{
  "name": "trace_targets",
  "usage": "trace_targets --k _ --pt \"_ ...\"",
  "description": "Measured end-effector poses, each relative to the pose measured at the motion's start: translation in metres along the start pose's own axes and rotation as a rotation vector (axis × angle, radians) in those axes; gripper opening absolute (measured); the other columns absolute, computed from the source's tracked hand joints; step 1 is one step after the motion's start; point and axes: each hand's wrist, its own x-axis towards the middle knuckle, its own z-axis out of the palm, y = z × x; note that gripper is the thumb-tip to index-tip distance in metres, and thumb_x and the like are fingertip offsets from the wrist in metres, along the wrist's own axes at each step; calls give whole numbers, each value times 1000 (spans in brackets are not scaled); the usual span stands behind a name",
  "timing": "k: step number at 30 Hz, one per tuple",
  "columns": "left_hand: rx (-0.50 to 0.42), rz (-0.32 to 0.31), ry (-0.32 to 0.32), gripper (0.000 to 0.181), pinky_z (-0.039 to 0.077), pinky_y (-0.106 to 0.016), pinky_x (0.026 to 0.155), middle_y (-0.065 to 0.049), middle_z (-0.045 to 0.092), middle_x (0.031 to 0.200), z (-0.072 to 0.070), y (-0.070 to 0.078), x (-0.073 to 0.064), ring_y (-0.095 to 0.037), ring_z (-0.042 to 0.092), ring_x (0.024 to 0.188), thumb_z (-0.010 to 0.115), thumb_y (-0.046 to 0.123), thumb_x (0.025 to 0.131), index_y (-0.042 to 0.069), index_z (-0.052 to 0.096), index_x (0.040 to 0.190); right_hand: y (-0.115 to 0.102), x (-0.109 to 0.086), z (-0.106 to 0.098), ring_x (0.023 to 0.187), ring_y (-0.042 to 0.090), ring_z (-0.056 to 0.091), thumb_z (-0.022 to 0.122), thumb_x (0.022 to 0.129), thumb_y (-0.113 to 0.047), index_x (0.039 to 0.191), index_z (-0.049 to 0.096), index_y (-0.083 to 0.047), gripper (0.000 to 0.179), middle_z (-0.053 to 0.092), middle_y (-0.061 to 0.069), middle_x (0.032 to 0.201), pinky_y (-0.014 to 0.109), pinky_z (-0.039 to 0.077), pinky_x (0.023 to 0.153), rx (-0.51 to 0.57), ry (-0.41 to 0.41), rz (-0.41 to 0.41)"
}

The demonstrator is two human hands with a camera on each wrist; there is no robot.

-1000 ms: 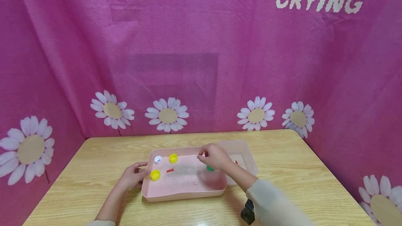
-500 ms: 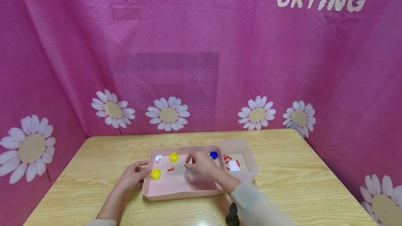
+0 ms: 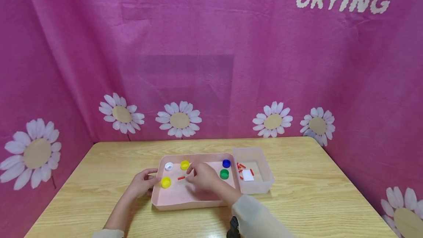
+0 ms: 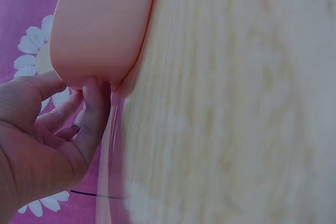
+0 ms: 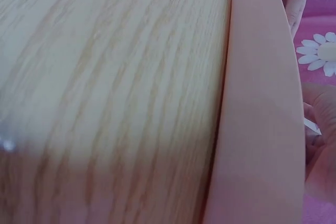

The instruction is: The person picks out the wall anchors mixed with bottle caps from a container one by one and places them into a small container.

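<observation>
My left hand (image 3: pixel 143 183) grips the left end of a shallow pink tray (image 3: pixel 180 205); in the left wrist view its fingers and thumb close on the tray's corner. Above the middle of the tray my right hand (image 3: pixel 203 176) is held with thumb and fingertips together. A small white piece (image 5: pixel 312 126) shows between its fingers in the right wrist view, mostly hidden. To the left of this hand lie a short red stick (image 3: pixel 181 177), two yellow caps (image 3: pixel 166 182) and a white cap (image 3: pixel 169 166). A blue cap (image 3: pixel 226 163) and a green cap (image 3: pixel 224 174) sit at the tray's right end.
Against the tray's right end stands a translucent pink box (image 3: pixel 262 184) holding several red sticks (image 3: pixel 252 172) and a white card (image 3: pixel 248 175). Both rest on a wooden table (image 3: pixel 317 194). A pink curtain (image 3: pixel 211 83) with daisies hangs behind and at both sides.
My right hand has moved left from the tray's right end to its middle, uncovering the blue and green caps and the box's contents. The left hand keeps its hold on the tray.
</observation>
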Motion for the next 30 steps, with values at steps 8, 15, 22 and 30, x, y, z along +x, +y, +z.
trace_targets --k 8,15,22,30 --pt "-11 6 -4 46 57 -35 61 -24 59 106 -1 0 0 -18 62 75 56 9 91 -5 43 132 -1 5 10 56 10 42 70 82 -23 96 68 -13 17 51 -5 65 19 35 52 -12 8 -6" --pt "-35 0 -2 45 57 -37 61 -24 60 105 -1 1 -1 -18 63 74 57 8 91 -6 43 132 -1 8 16 65 11 47 70 82 -23 101 68 -15 20 56 -5 73 21 40 58 16 -13 61" --pt "-22 -12 -2 46 56 -36 60 -24 60 106 0 2 0 -18 62 72 58 9 91 -5 43 132 -3 11 24 75 12 50 70 82 -23 101 69 -18 20 62 -5 86 27 47 71 51 -31 127" --pt "-20 -12 0 47 57 -36 61 -24 60 107 -1 1 0 -18 62 73 59 10 90 -5 43 132 -7 13 30 73 10 50 68 82 -20 87 70 -17 6 63 -6 80 25 46 71 -7 -10 97"
